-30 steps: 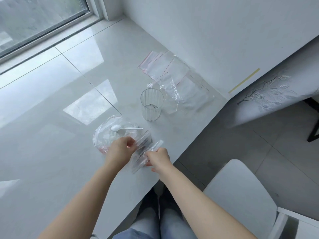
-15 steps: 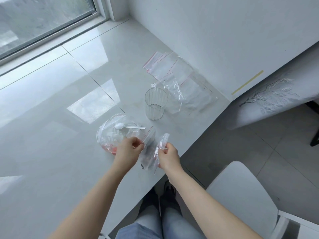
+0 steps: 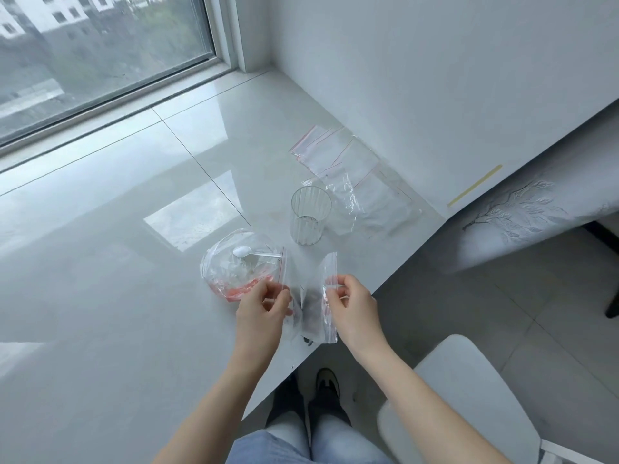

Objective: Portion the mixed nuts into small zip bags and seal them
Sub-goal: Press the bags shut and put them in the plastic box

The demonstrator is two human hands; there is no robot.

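Clear plastic, red-striped at its mouth, the small zip bag [image 3: 310,296] is hanging just above the near edge of the glossy white tiled ledge [image 3: 117,262], dark nuts showing in its lower part. Left hand [image 3: 263,308] and right hand [image 3: 351,304] are each pinching one side of its mouth, pulling the lips apart. Just beyond the left hand, a larger crumpled clear bag [image 3: 234,271] is lying with a white plastic spoon [image 3: 251,253] on it. Farther back, a ribbed clear tumbler [image 3: 310,221] is standing beside several flat empty zip bags [image 3: 351,169].
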